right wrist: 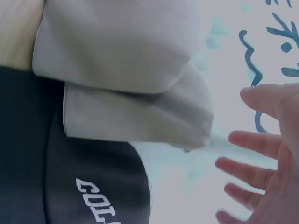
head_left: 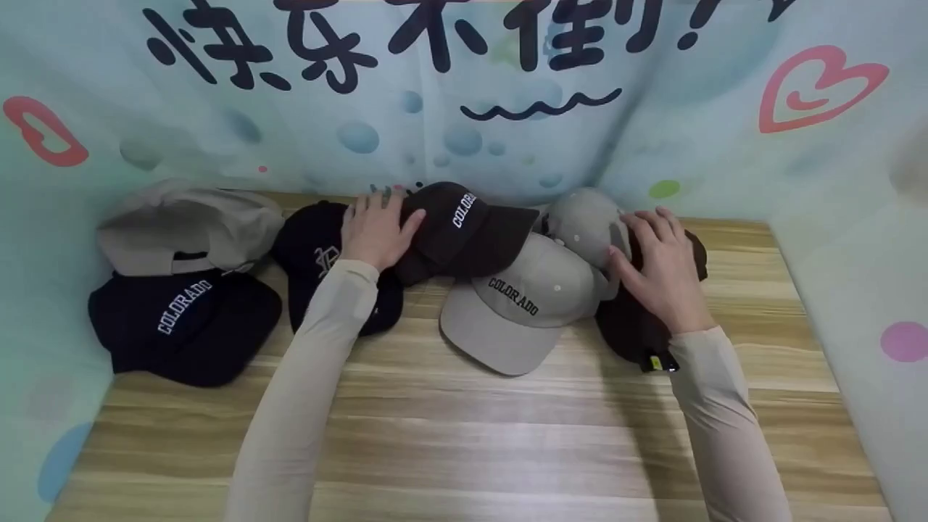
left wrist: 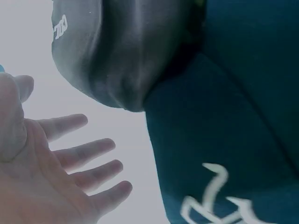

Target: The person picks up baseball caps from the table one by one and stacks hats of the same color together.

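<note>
1. Fingers of the left hand (head_left: 377, 230) lie straight and spread, resting between the dark brown cap (head_left: 464, 228) and the navy cap (head_left: 319, 254), upper centre of the head view.
2. Right hand (head_left: 656, 264) rests flat, fingers wide, on a brown cap (head_left: 638, 330) right of centre, holding nothing.
3. Dark brown cap bears white "COLORADO" lettering; its brim overlaps the beige cap (head_left: 518, 308).
4. Beige cap, centre frame, shows dark "COLORADO" stitching on the wooden table (head_left: 464, 435).
</note>
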Demonstrator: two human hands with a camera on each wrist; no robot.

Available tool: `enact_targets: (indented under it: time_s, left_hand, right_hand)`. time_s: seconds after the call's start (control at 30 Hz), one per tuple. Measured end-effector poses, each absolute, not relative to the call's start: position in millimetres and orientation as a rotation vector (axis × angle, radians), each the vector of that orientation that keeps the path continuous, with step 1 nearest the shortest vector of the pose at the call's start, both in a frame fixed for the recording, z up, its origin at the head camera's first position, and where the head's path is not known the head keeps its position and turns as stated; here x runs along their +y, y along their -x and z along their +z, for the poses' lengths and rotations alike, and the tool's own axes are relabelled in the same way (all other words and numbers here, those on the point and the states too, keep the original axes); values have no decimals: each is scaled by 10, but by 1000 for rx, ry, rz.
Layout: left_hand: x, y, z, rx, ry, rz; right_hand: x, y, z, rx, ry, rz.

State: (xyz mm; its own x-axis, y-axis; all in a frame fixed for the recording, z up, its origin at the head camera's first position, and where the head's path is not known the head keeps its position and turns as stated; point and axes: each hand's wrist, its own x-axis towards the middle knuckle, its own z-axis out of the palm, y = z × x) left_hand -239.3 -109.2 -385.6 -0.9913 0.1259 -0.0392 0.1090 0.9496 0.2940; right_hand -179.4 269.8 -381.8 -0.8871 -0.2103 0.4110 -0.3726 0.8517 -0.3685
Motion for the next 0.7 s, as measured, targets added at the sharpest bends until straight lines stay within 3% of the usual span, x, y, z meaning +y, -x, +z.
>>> enact_targets:
  time_s: [0.33,0.7]
  left_hand:
    - [-966,2358,-3806,3053,-247,454]
    - [-909,2182,-3732,3076,-349,463]
  right_hand:
    - [2310,1740,-3945,-2702,-600,831]
    - [2198,1947,-4027,-2941,-288,1318]
